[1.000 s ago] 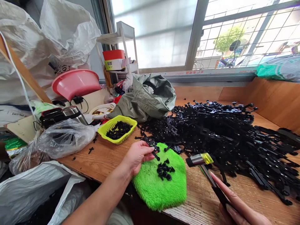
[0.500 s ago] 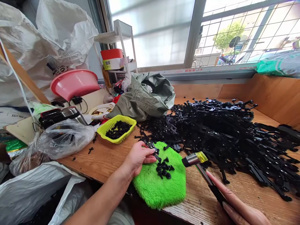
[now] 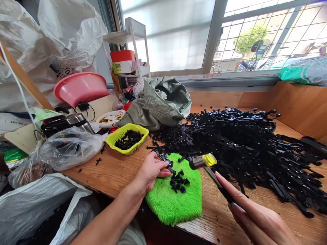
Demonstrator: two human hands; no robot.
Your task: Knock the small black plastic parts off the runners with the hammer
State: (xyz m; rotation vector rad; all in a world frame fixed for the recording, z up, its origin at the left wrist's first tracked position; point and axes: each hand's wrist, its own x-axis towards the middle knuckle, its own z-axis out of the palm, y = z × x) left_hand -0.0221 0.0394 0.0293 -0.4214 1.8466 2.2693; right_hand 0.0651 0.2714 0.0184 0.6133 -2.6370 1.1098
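Note:
My left hand (image 3: 153, 169) is closed on a black jointed plastic part (image 3: 163, 157), pinching it at the upper left of a bright green fluffy cloth (image 3: 176, 207). On the cloth, just right of that hand, lies a small heap of black plug-like pieces (image 3: 179, 182). My right hand (image 3: 255, 212) grips the dark handle of a small hammer (image 3: 200, 161), index finger stretched along the shaft. The hammer's head, with a clear yellow face and a dark face, is raised near the cloth's upper right edge, apart from the held part.
A large pile of black plastic parts (image 3: 230, 136) spreads across the right of the wooden table (image 3: 97, 180). A yellow basket (image 3: 127, 151) holds small black pieces. Behind it slumps a grey-green woven sack (image 3: 158, 105). Plastic bags and a pink basin (image 3: 81, 88) crowd the left.
My right hand has moved the hammer leftward and up, closer to the part in my left hand. My left hand keeps its pinch in almost the same place.

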